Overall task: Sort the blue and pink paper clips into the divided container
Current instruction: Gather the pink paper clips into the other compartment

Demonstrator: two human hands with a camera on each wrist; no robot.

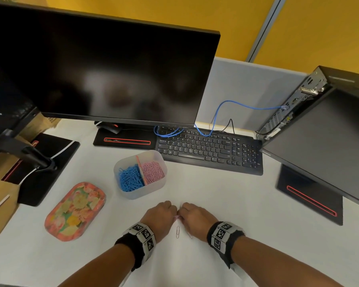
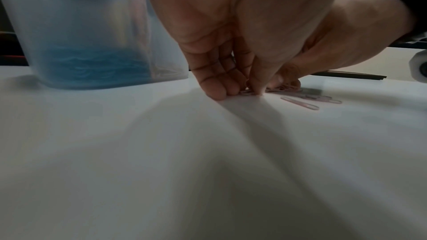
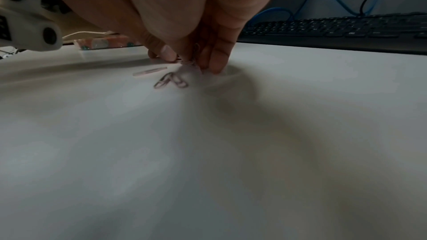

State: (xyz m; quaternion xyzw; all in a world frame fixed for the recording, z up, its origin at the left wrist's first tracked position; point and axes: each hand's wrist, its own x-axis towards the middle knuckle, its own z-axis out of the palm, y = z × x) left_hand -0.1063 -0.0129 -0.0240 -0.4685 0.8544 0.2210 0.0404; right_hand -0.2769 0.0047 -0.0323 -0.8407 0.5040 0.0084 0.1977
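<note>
Between both hands (image 1: 178,214), pink paper clips (image 1: 177,231), fingertips touching

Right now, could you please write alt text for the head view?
Both hands, left and right, gather pink clips on a white desk. Beyond them, a divided container holds blue clips left, pink right.
</note>
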